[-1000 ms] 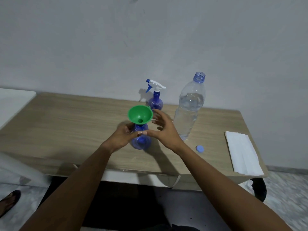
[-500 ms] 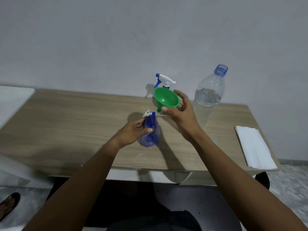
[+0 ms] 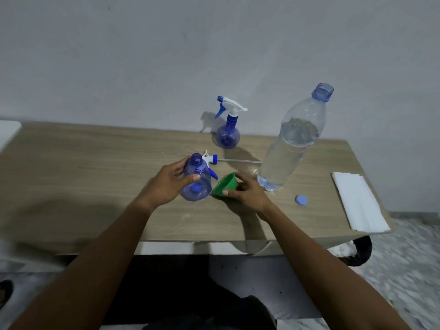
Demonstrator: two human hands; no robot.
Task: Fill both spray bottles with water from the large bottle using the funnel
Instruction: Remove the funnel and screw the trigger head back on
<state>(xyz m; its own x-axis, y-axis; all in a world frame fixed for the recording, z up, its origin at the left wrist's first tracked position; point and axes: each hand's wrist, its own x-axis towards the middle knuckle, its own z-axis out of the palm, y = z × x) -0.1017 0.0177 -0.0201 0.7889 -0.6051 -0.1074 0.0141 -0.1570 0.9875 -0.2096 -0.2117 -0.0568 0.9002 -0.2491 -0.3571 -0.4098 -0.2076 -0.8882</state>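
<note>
On table [image 3: 71,186]: large bottle [image 3: 292,144] upright, uncapped, part full; left hand [image 3: 166,184] grips headless spray bottle [image 3: 197,179], right hand [image 3: 245,192] pinches funnel [image 3: 225,186] tipped beside it, so likely the funnel set-down step, next needs trigger head [image 3: 210,159] refitted.

Left hand [image 3: 166,186] and right hand [image 3: 247,194]: both bare, the left thumbnail [image 3: 196,177] and right thumbnail [image 3: 225,192] cut short and pale at the tip. Behind each hand, the left forearm [image 3: 107,246] and right forearm [image 3: 321,258] are bare from the wrist to the lower edge of view, narrow at the wrist and broadening toward the elbow. Below and between the hands, nearest the wearer, a dark garment [image 3: 238,310] shows, near-black and creased; its cut and fabric are too dim to tell.
</note>
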